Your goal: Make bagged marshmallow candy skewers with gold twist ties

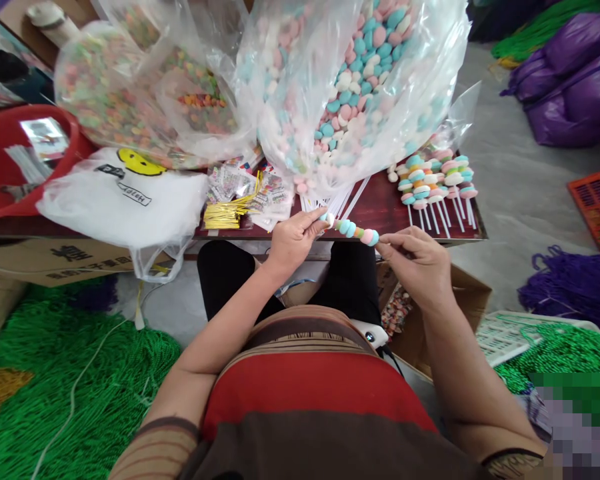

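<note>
Beyond the skewer (349, 229), bagged candies (350, 83).

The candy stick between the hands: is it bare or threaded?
Threaded: blue, pink and white pieces line the candy stick between the left hand and the right hand. Gripped ends: cannot tell.

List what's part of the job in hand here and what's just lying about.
Likely part of the job:
multicoloured candy skewer, between left hand and right hand;
clear plastic bag of round pink, white and blue candies;
thin white sticks;
loaded white-stick candy skewers.

Apparently lying about:
tangled green strands, lower left;
shiny purple plastic sacks;
orange plastic crate.
</note>
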Action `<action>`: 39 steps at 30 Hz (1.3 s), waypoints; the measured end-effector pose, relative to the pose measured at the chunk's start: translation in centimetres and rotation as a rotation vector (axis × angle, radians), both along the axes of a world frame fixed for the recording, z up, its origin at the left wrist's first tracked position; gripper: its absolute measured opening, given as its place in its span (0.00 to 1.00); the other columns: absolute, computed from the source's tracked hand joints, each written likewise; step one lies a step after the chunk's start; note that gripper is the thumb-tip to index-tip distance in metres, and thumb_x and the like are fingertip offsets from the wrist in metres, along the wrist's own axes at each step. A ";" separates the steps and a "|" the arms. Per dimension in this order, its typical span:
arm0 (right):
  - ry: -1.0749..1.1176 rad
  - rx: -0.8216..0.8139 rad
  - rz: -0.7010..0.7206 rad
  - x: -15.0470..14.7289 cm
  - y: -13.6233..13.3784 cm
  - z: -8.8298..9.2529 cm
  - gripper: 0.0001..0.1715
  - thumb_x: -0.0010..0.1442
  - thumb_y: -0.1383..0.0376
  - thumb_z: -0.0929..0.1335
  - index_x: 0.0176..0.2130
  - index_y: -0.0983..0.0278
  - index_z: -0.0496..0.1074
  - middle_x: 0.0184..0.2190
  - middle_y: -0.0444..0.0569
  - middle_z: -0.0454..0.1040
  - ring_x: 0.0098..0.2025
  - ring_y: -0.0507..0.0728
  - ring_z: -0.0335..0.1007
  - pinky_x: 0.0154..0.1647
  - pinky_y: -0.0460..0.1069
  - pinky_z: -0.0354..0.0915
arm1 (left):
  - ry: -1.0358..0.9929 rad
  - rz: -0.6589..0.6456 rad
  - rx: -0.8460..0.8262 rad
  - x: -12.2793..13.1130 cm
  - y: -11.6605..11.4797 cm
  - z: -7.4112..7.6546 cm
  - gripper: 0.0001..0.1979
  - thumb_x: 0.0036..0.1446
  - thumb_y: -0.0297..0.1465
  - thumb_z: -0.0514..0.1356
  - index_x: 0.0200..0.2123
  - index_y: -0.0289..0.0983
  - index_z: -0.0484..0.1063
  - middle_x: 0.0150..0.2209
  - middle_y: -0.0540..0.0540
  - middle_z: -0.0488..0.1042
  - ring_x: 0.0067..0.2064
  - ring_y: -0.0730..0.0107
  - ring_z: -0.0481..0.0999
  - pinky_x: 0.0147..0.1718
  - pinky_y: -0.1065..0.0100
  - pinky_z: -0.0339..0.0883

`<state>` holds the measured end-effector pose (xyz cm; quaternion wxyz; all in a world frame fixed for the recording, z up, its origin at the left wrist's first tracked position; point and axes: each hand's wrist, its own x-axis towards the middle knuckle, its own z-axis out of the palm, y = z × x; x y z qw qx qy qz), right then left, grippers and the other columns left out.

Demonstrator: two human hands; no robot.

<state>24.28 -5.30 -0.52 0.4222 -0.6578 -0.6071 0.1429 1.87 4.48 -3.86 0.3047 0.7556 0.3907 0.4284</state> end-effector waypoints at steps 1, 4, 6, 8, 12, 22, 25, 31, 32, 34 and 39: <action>-0.009 0.004 -0.006 -0.4 -0.2 0.1 0.05 0.60 0.62 0.73 0.33 0.58 0.81 0.25 0.43 0.73 0.27 0.52 0.67 0.29 0.49 0.65 | 0.006 0.026 0.041 0.2 -0.1 -0.1 0.16 0.65 0.39 0.62 0.50 0.38 0.82 0.40 0.44 0.85 0.39 0.71 0.82 0.41 0.71 0.72; -0.027 0.031 -0.032 -1.9 -0.9 0.4 0.05 0.60 0.63 0.72 0.33 0.59 0.81 0.25 0.44 0.72 0.26 0.52 0.66 0.28 0.49 0.64 | 0.039 0.105 0.085 0.6 -0.5 -0.1 0.17 0.67 0.42 0.59 0.49 0.40 0.82 0.39 0.44 0.84 0.39 0.70 0.81 0.42 0.69 0.71; -0.026 0.052 -0.047 -3.0 -1.2 0.5 0.06 0.61 0.64 0.72 0.32 0.59 0.80 0.25 0.44 0.72 0.26 0.52 0.66 0.29 0.49 0.63 | 0.039 0.138 0.049 0.7 -0.7 0.1 0.18 0.67 0.44 0.58 0.48 0.40 0.82 0.40 0.44 0.84 0.40 0.69 0.81 0.44 0.69 0.71; -0.007 0.066 -0.059 -3.9 -1.3 0.5 0.06 0.62 0.65 0.71 0.33 0.59 0.80 0.25 0.44 0.72 0.26 0.52 0.66 0.29 0.50 0.64 | -0.006 0.145 -0.012 0.7 -0.8 0.5 0.20 0.66 0.46 0.58 0.47 0.40 0.82 0.40 0.44 0.83 0.40 0.69 0.80 0.44 0.69 0.71; 0.040 0.061 -0.037 -4.9 -1.3 0.0 0.06 0.62 0.65 0.71 0.32 0.59 0.79 0.25 0.43 0.70 0.27 0.52 0.65 0.29 0.49 0.64 | -0.202 0.173 -0.241 0.3 -0.7 1.4 0.24 0.64 0.52 0.57 0.41 0.39 0.82 0.31 0.49 0.79 0.33 0.73 0.75 0.36 0.71 0.69; 0.067 0.099 -0.025 -6.9 -1.0 -0.6 0.06 0.63 0.66 0.70 0.34 0.60 0.79 0.26 0.44 0.72 0.28 0.52 0.66 0.29 0.49 0.64 | -0.624 0.058 -0.790 1.0 0.0 2.3 0.26 0.54 0.55 0.66 0.40 0.38 0.78 0.27 0.51 0.72 0.24 0.79 0.67 0.21 0.72 0.62; 0.103 0.100 -0.034 -7.3 -0.9 -0.6 0.06 0.63 0.66 0.70 0.34 0.59 0.79 0.27 0.44 0.72 0.28 0.52 0.66 0.29 0.49 0.64 | -0.585 0.055 -0.788 0.8 -0.3 2.1 0.27 0.55 0.57 0.63 0.40 0.39 0.78 0.26 0.50 0.72 0.22 0.78 0.65 0.17 0.71 0.58; 0.165 0.095 -0.026 -7.7 -0.6 -0.8 0.07 0.63 0.66 0.70 0.32 0.59 0.78 0.25 0.43 0.71 0.27 0.52 0.64 0.29 0.49 0.63 | -0.544 0.025 -0.692 0.8 -0.8 2.0 0.28 0.56 0.59 0.61 0.39 0.39 0.77 0.28 0.49 0.74 0.27 0.73 0.74 0.25 0.68 0.70; 0.185 0.085 -0.023 -7.6 -0.5 -0.9 0.07 0.62 0.65 0.70 0.31 0.59 0.78 0.25 0.43 0.71 0.27 0.52 0.63 0.29 0.49 0.63 | -0.533 0.020 -0.683 0.9 -0.8 2.0 0.28 0.56 0.59 0.60 0.39 0.39 0.77 0.28 0.49 0.74 0.29 0.72 0.75 0.26 0.67 0.71; 0.248 0.039 -0.013 -7.4 -0.3 -1.2 0.08 0.62 0.64 0.71 0.30 0.60 0.77 0.24 0.43 0.70 0.27 0.52 0.63 0.30 0.49 0.63 | -0.512 0.010 -0.688 0.8 -0.7 2.1 0.30 0.56 0.61 0.59 0.40 0.38 0.77 0.29 0.48 0.75 0.31 0.70 0.77 0.29 0.67 0.72; 0.681 -0.145 0.037 -6.2 0.1 -1.9 0.13 0.59 0.53 0.73 0.35 0.59 0.77 0.21 0.38 0.65 0.22 0.50 0.58 0.27 0.49 0.61 | -0.534 0.075 -0.681 -0.5 -0.3 2.6 0.32 0.63 0.60 0.51 0.47 0.40 0.78 0.33 0.48 0.76 0.31 0.74 0.75 0.29 0.69 0.70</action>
